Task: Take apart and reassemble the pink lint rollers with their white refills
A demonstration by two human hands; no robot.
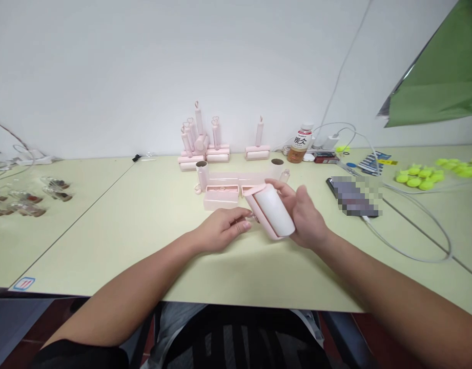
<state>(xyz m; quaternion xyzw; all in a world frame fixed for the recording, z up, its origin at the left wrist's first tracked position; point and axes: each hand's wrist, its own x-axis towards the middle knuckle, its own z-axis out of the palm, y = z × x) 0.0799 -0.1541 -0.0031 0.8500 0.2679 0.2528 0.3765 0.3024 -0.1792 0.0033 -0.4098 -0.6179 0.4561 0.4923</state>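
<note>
A pink lint roller [276,212] with a white roll is held tilted above the table, in front of me. My left hand [222,229] is closed around its short handle, which is mostly hidden by my fingers. At the roll's right end, my right hand [307,218] cups the head, its fingers partly hidden behind and its thumb raised off. Just beyond lie an opened pink cover [221,199] and further pink roller parts, partly covered by the held roller. Two upright rolls with brown cores, a left roll [202,174] and a right roll [276,166], stand behind these.
Several pink lint rollers [197,146] stand handle-up by the wall, with another roller [258,151] to their right. A drink bottle [300,143], a phone [353,197] on a white cable and yellow-green pieces [420,177] lie rightward. Small wrapped items [24,202] sit left.
</note>
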